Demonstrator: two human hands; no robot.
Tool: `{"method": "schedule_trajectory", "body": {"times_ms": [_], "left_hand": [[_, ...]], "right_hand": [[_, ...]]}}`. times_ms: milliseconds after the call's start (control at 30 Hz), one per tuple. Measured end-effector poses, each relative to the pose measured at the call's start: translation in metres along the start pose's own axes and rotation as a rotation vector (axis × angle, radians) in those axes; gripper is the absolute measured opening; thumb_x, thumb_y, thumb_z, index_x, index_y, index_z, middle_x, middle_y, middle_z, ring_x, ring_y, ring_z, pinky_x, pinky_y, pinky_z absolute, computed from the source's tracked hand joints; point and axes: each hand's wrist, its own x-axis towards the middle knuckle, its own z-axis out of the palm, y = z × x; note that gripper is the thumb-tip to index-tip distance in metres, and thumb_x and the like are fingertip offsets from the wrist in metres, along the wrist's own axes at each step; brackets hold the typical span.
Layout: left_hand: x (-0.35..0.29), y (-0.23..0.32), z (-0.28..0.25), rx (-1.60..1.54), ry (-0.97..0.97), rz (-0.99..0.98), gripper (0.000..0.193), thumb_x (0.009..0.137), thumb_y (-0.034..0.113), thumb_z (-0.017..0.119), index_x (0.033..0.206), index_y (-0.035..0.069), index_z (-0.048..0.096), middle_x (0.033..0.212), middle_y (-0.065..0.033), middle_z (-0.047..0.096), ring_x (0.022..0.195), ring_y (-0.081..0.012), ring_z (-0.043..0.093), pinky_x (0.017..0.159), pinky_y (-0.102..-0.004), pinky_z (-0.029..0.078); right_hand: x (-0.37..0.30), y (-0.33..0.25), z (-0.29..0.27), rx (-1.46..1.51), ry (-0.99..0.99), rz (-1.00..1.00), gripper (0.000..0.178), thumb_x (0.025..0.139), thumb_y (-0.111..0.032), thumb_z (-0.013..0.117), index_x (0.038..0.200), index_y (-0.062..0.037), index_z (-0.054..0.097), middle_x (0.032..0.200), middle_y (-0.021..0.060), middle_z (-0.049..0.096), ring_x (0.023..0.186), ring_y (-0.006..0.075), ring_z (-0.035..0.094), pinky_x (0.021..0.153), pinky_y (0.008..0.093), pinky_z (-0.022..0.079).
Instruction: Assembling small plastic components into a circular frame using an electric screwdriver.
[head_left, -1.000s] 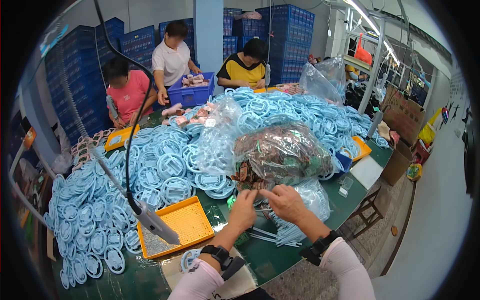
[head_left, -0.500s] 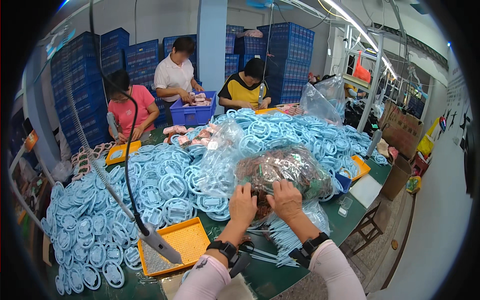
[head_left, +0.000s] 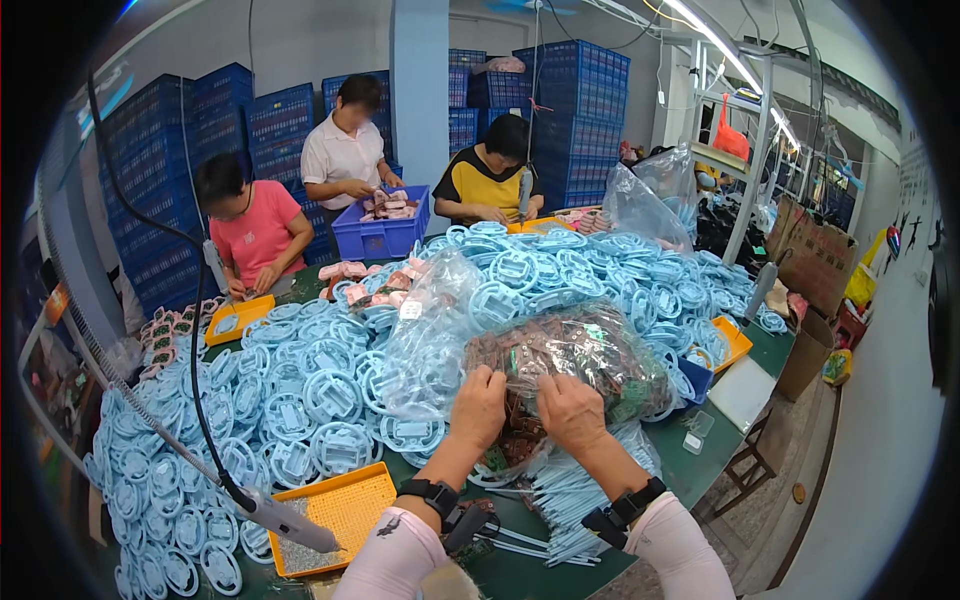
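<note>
Clear plastic bag of small green-brown parts, both hands' fingers grasping its top, beside orange tray

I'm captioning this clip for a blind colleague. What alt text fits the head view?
Both hands, left hand and right hand, grip a clear plastic bag of small brown and green parts on a green table heaped with light blue plastic rings. An orange tray lies to the left; three people work opposite.

Pale pink sleeves, black wrist straps — small dark print on left sleeve
</note>
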Motion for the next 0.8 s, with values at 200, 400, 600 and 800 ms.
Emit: {"method": "schedule_trajectory", "body": {"times_ms": [200, 400, 600, 800], "left_hand": [[0.005, -0.005, -0.007, -0.257, 0.087, -0.202, 0.008, 0.082, 0.004, 0.053, 0.089, 0.003, 0.05, 0.089, -0.0158, 0.052, 0.079, -0.0388, 0.054, 0.066, -0.0438, 0.046], [0.01, 0.003, -0.007, -0.062, -0.056, -0.12, 0.012, 0.083, 0.006, 0.051, 0.095, 0.005, 0.053, 0.089, -0.0162, 0.054, 0.079, -0.0385, 0.057, 0.067, -0.0454, 0.047], [0.019, -0.016, 0.025, -0.028, 0.105, -0.269, 0.013, 0.079, 0.007, 0.053, 0.084, 0.004, 0.065, 0.083, -0.0179, 0.06, 0.074, -0.0378, 0.059, 0.065, -0.0468, 0.047], [0.033, -0.045, 0.025, -0.127, 0.115, -0.676, 0.016, 0.076, 0.009, 0.055, 0.08, 0.004, 0.069, 0.079, -0.0209, 0.065, 0.077, -0.0366, 0.062, 0.071, -0.0424, 0.048]], "right_hand": [[0.018, -0.026, 0.009, -0.099, 0.002, -0.051, 0.02, 0.075, -0.021, 0.06, 0.09, -0.0088, 0.052, 0.079, 0.0057, 0.053, 0.069, 0.0213, 0.056, 0.058, 0.0325, 0.045], [0.02, -0.016, 0.018, -0.048, 0.04, -0.085, 0.013, 0.074, -0.011, 0.055, 0.087, -0.0064, 0.056, 0.069, 0.0055, 0.051, 0.065, 0.0218, 0.058, 0.055, 0.0323, 0.046], [0.019, -0.005, 0.005, -0.03, 0.035, -0.106, 0.004, 0.073, -0.012, 0.055, 0.075, -0.0092, 0.052, 0.071, 0.0071, 0.053, 0.065, 0.0229, 0.057, 0.057, 0.034, 0.045], [-0.027, 0.046, -0.01, -0.181, -0.075, -0.037, 0.015, 0.07, -0.011, 0.056, 0.086, -0.0093, 0.057, 0.071, 0.0059, 0.05, 0.066, 0.0223, 0.053, 0.057, 0.0344, 0.042]]}}
